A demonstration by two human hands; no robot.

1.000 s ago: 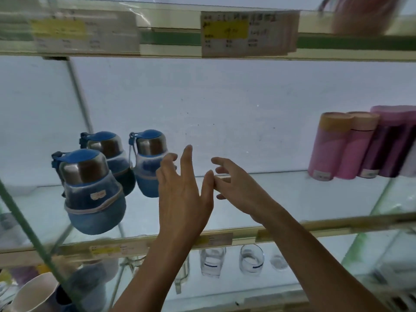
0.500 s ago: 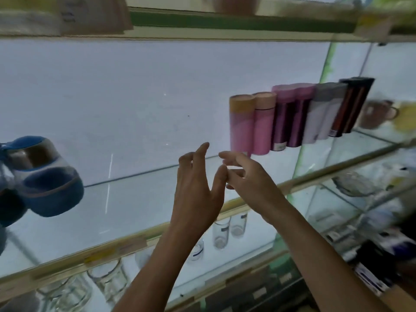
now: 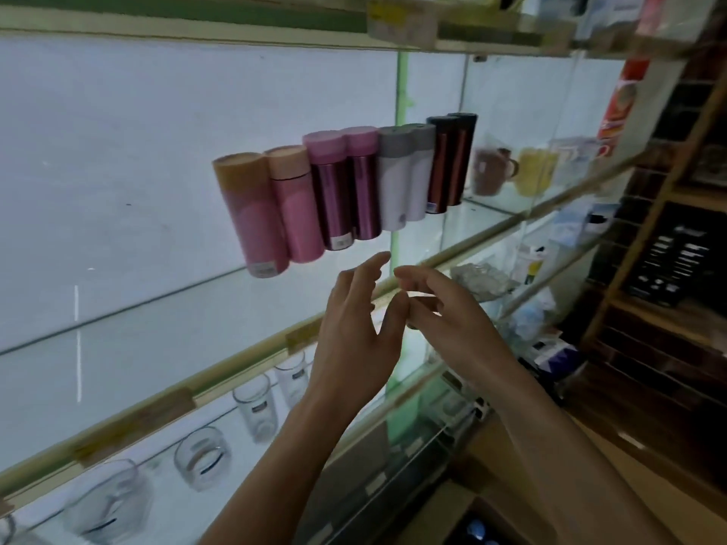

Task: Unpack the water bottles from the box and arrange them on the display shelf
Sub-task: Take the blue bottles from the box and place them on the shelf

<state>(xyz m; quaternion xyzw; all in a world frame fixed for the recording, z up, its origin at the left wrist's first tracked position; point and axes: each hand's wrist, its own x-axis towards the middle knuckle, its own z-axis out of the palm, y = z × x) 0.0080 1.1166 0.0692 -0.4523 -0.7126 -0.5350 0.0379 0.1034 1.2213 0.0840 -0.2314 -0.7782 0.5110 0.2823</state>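
Both of my hands are raised in front of the glass display shelf [image 3: 165, 324] and hold nothing. My left hand [image 3: 356, 332] has loose, spread fingers; my right hand [image 3: 444, 312] is beside it with relaxed fingers, and the fingertips nearly touch. A row of slim bottles stands on the shelf above the hands: pink ones [image 3: 255, 218], metallic purple ones [image 3: 346, 190], white ones [image 3: 401, 179] and dark ones [image 3: 448, 159]. The open cardboard box [image 3: 484, 521] shows at the bottom edge, with blue bottle lids [image 3: 476, 531] inside. The blue round bottles are out of view.
Clear drinking glasses [image 3: 255, 411] stand on the lower glass shelf. Mugs [image 3: 491, 171] sit in the compartment to the right behind a glass divider. A dark wooden rack [image 3: 676, 269] with boxed goods fills the right side. The shelf's left half is bare glass.
The view has swung right: the blue round bottles left the frame and the slim bottles, mugs and box came in. Both hands stay raised together, holding nothing.
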